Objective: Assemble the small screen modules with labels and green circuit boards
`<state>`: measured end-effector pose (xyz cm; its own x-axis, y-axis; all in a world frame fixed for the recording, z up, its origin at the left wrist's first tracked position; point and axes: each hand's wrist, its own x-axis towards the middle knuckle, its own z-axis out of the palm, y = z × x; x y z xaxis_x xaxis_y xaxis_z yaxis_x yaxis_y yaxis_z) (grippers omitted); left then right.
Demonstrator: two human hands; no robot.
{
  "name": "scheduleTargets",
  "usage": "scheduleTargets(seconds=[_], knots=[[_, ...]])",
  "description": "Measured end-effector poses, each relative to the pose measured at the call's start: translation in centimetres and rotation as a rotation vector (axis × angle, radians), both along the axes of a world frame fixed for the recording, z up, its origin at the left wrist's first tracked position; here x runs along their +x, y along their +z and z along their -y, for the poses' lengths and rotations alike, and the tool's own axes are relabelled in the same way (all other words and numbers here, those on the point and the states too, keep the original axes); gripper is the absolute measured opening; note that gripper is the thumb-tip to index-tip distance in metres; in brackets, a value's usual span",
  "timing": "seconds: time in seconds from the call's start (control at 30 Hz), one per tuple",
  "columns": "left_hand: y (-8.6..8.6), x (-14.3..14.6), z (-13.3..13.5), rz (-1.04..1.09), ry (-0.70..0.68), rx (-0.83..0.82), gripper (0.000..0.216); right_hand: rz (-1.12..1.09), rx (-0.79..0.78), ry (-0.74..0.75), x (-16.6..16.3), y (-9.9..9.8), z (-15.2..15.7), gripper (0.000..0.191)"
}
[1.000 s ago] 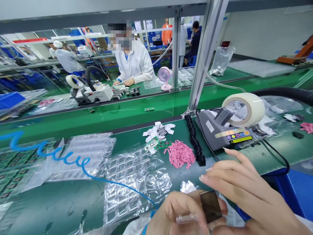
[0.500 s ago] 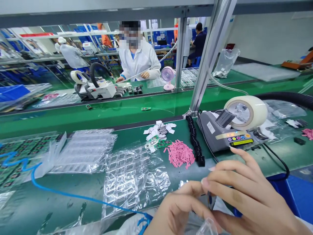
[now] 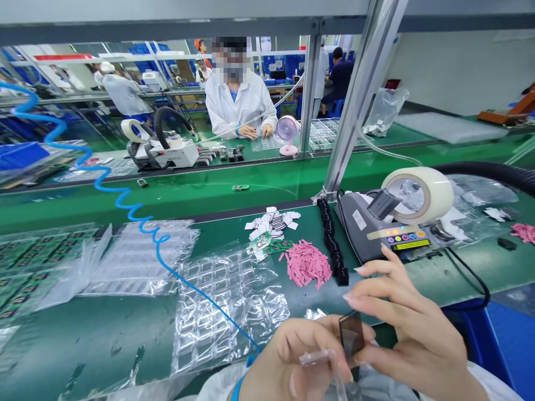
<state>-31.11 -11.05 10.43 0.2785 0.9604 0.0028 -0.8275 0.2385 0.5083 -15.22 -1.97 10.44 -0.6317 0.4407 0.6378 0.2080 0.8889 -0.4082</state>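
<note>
A small dark rectangular panel (image 3: 351, 334), glossy like a little display screen, stands tilted between my two hands. My left hand (image 3: 303, 351) pinches it, fingers behind and thumb in front. A clear plastic piece (image 3: 320, 357) also rests at the left hand, bent down along the palm; its full shape is hidden. The thumb of my right hand (image 3: 412, 328) lies at the panel's lower right edge. Its other fingers are spread, the nearest fingertip just above the panel. Near the hands lie a pile of pink strips (image 3: 307, 263) and a row of black blocks (image 3: 332, 242).
A grey tape dispenser (image 3: 368, 228) with a big roll stands at right. White pieces (image 3: 271, 223) lie behind the pink pile. Clear trays (image 3: 209, 312) and green circuit boards (image 3: 45, 250) cover the left. A coiled blue cord (image 3: 200, 295) crosses to my left wrist. A co-worker (image 3: 240, 106) sits opposite.
The panel has turned and now shows its dark face. My right fingers have lifted away from my left hand and spread. The blue cord has swung up; the co-worker's hands have shifted right.
</note>
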Motion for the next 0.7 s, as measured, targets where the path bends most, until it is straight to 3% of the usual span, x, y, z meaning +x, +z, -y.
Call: scheduleTargets(seconds=[0.13, 0.33, 0.57, 0.7], knots=[[-0.2, -0.6, -0.3, -0.020, 0.008, -0.018, 0.034, -0.018, 0.024, -0.069, -0.5, 0.9, 0.6, 0.023], [-1.0, -1.6, -0.2, -0.374, 0.169, -0.038, 0.041, 0.137, 0.130, -0.066, -0.2, 2.7, 1.4, 0.031], [-1.5, -1.4, 0.1, -0.407, 0.193, -0.013, 0.041, 0.348, 0.288, -0.087, -0.2, 3.6, 2.0, 0.027], [-1.5, -1.2, 0.1, -0.356, 0.101, -0.085, 0.042, 0.394, 0.322, -0.034, -0.3, 4.5, 1.6, 0.026]])
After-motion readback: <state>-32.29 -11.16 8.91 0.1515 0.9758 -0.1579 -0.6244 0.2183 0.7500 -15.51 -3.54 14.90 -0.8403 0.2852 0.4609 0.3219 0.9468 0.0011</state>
